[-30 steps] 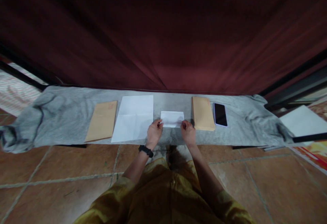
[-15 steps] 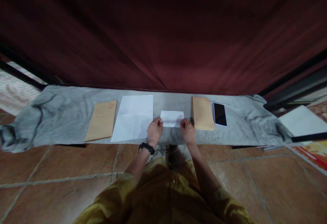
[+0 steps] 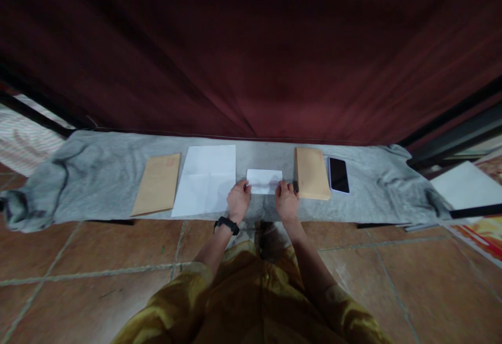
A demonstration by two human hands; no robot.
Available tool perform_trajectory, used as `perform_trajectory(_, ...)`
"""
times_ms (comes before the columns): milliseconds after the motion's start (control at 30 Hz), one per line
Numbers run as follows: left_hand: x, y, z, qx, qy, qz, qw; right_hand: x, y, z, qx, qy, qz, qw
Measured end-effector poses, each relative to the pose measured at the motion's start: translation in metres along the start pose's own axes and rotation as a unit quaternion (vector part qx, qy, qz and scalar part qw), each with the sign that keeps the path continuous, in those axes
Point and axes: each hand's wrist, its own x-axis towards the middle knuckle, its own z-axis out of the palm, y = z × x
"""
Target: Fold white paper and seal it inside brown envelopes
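Observation:
A small folded sheet of white paper [image 3: 264, 178] lies on the grey cloth in front of me. My left hand [image 3: 239, 201] pinches its left edge, with a black band on the wrist. On the opposite edge, the fingers of my right hand [image 3: 287, 201] are closed on the paper too. Left of it rests a larger white sheet [image 3: 206, 179] with crease lines. A stack of brown envelopes [image 3: 312, 173] sits just right of my right hand, and a small dark object [image 3: 295, 186] shows between them.
A grey cloth [image 3: 105, 176] covers the narrow bench. One brown envelope [image 3: 157, 183] lies at the left, and a phone [image 3: 339, 175] with a pale case at the right. Behind the bench hangs a dark red curtain [image 3: 251, 72]. A white board or sheet [image 3: 466, 187] is at far right.
My right hand has shifted slightly left along the folded paper's edge. My left hand and the things on the cloth keep nearly the same places.

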Motion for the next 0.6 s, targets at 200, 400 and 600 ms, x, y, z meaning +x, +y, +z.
perform_trajectory(200, 0.0010, 0.0002, -0.0007, 0.003, -0.008, -0.005, 1.000, 0.0003, 0.0005, 0.0035, -0.003, 0.011, -0.004, 1.000)
perform_trajectory(400, 0.0010, 0.0010, -0.0012, 0.002, -0.010, -0.006, 1.000, 0.0002, 0.0003, 0.0033, 0.000, 0.013, -0.006, 1.000)
perform_trajectory(600, 0.0010, 0.0023, -0.0016, 0.004, -0.012, -0.007, 1.000, 0.0004, 0.0003, 0.0053, -0.002, 0.013, -0.008, 1.000)
